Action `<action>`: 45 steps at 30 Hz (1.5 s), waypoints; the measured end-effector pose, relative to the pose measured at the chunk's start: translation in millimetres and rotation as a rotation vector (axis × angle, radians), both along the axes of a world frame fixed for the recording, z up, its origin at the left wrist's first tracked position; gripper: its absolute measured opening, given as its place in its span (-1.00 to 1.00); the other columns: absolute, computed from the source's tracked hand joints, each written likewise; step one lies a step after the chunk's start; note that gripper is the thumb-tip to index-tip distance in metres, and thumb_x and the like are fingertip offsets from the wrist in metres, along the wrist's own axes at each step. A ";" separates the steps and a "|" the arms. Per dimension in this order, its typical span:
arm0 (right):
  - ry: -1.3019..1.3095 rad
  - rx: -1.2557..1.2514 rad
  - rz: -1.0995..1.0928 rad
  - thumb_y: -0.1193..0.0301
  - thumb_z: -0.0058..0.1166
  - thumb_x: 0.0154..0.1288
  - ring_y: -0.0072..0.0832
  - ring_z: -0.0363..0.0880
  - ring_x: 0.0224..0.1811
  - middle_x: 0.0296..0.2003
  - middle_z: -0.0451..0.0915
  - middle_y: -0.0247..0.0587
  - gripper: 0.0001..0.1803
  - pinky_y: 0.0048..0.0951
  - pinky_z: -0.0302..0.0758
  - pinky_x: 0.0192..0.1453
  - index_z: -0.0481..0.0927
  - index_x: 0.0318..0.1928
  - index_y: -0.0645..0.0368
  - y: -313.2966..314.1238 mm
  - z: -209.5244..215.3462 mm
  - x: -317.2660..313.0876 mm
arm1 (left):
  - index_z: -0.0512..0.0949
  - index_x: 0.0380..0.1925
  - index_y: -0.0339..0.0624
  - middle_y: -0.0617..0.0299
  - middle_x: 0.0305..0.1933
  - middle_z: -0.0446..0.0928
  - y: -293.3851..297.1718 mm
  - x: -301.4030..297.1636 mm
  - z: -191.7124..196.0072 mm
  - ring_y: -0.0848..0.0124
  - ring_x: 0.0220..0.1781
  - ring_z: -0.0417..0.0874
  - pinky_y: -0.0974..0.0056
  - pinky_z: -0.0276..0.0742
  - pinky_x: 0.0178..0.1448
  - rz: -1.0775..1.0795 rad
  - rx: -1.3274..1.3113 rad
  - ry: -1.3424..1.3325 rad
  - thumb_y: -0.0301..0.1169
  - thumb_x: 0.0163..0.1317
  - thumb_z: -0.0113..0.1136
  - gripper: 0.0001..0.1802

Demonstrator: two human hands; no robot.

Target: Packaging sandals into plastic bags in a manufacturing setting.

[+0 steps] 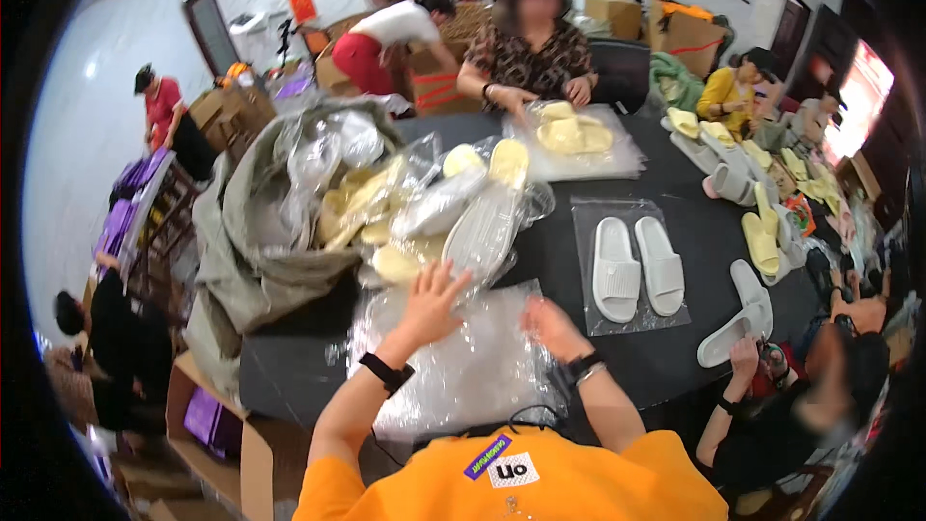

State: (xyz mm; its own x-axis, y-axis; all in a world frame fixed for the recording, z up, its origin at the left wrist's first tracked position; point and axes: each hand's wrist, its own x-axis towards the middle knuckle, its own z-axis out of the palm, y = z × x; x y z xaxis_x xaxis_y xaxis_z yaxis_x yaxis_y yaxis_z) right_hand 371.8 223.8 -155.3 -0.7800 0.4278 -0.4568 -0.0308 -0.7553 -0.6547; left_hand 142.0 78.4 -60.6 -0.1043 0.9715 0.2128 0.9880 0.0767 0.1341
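Observation:
My left hand (434, 307) is over the far edge of a stack of clear plastic bags (463, 371), its fingers spread and nothing in them. A pale grey bagged slipper (479, 234) lies just beyond its fingertips, in a heap with yellow slippers (410, 260) in clear bags. At the right edge of the stack hovers my right hand (557, 330), slightly blurred, fingers loosely bent and nothing visible in it. Further right, a pair of white slide slippers (615, 275) rests side by side on a clear bag (585, 222), toes pointing away.
A large grey-green sack (246, 222) bulges at the left of the dark table (569, 425). Across from me a person (532, 48) touches yellow slippers on stacked bags. Loose slippers (743, 314) line the right side, near another person's hand (743, 357). An open carton (260, 463) stands lower left.

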 end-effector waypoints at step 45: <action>-0.051 0.322 -0.236 0.55 0.07 0.01 -0.29 0.32 0.09 0.09 0.24 -0.19 -0.14 -0.11 0.46 -0.10 -0.12 0.26 -0.15 27.9 70.8 -189.1 | 0.51 -0.16 -0.33 -0.01 -0.38 0.52 105.8 -135.2 -7.3 0.28 -0.33 0.51 0.25 0.38 -0.23 0.571 0.258 -0.672 -0.11 0.26 -0.03 -0.54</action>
